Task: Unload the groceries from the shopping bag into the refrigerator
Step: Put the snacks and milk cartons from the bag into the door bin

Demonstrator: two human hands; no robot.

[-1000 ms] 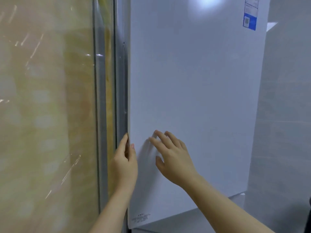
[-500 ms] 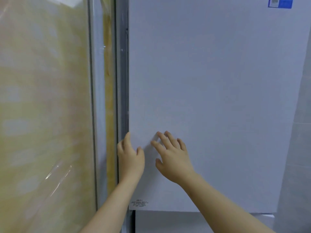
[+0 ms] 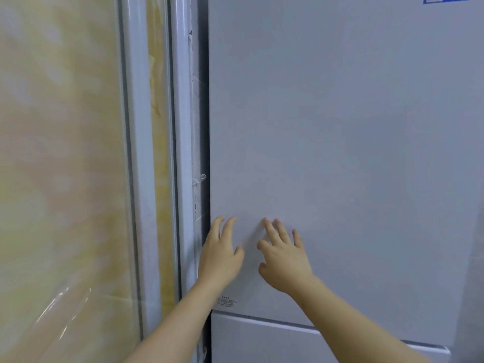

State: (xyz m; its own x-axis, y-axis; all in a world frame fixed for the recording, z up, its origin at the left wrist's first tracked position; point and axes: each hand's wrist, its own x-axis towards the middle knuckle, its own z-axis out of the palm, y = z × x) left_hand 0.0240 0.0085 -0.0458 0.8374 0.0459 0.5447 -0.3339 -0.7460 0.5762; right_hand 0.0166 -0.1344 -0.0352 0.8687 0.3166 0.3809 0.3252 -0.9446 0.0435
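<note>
Head view: one white refrigerator door [image 3: 340, 153] fills the frame, shut. Two hands press flat on it, fingers spread, holding nothing: left hand [image 3: 220, 255] at its left edge, right hand [image 3: 284, 260] just beside. Push evenly until the seal seats. No bag or groceries visible.
</note>
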